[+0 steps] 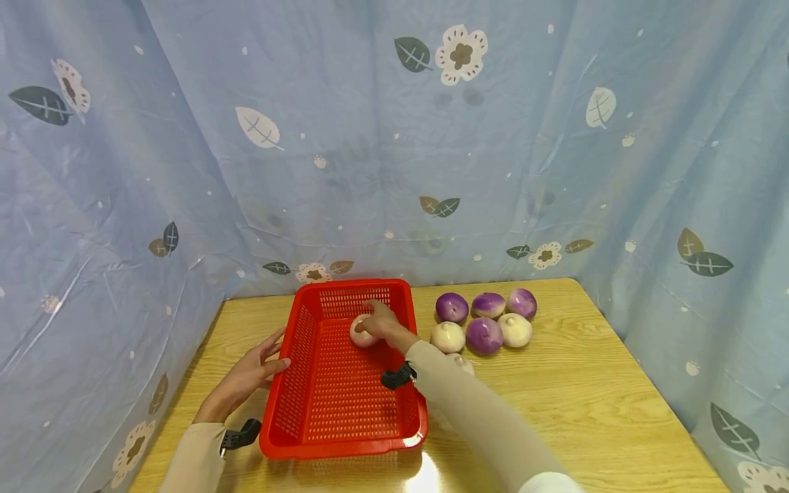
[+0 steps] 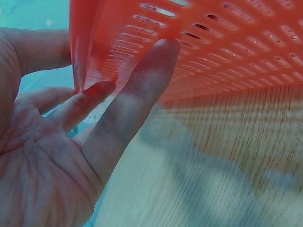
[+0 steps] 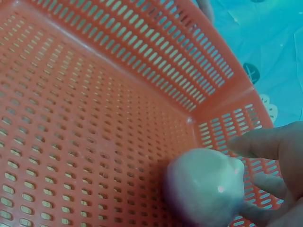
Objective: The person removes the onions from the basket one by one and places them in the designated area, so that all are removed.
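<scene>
A red plastic basket with slotted walls stands on the table. My left hand grips its left wall, thumb over the rim and fingers against the outside, as the left wrist view shows with the hand close up. Inside the basket, towards the back right, one purple-and-white turnip lies on the floor. My right hand reaches over the basket's right side to this turnip. In the right wrist view its fingers are spread loosely beside the turnip, and the upper finger stands apart from it.
Right of the basket lie several turnips, some purple side up, others white side up. One more turnip is partly hidden by the right sleeve. A wooden table bears everything, and a blue patterned curtain surrounds it.
</scene>
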Demonstrator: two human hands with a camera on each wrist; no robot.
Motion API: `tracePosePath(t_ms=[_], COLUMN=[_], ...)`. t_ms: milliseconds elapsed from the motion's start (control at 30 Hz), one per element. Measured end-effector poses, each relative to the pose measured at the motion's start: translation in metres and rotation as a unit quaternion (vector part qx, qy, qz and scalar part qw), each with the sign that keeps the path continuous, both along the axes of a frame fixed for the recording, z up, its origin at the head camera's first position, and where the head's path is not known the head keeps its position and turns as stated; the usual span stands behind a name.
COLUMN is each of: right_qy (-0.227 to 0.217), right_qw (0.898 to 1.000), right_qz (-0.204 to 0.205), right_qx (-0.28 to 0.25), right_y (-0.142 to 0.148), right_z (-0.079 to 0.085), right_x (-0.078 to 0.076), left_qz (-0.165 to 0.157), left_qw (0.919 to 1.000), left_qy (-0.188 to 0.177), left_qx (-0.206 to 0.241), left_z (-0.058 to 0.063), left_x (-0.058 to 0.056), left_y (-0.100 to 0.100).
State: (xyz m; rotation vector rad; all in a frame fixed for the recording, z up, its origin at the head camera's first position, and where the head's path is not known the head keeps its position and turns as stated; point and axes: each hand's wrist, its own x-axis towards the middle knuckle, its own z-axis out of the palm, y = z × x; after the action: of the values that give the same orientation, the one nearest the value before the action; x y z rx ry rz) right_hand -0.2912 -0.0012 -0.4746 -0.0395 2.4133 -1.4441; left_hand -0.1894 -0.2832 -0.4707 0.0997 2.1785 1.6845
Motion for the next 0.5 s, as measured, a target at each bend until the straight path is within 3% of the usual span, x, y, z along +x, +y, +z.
tracePosePath(t_ms=[167, 500], right_qy=[-0.013, -0.017], right_qw=[0.999, 0.999], right_qz=[0.019, 0.033], right_qx=[0.034, 0.026], right_y=[-0.0021, -0.0026], right_z=[0.0044, -0.0035], right_x=[-0.0007, 0.0013], left_qz=[-0.005, -0.001], left_qw=[0.9999, 1.0000], left_qy=[0.004, 0.001], left_qx=[0.011, 0.006], left_z=[0.0040, -0.0009], left_x=[-0.0004, -0.0003], left_y=[-0.0001, 0.0006])
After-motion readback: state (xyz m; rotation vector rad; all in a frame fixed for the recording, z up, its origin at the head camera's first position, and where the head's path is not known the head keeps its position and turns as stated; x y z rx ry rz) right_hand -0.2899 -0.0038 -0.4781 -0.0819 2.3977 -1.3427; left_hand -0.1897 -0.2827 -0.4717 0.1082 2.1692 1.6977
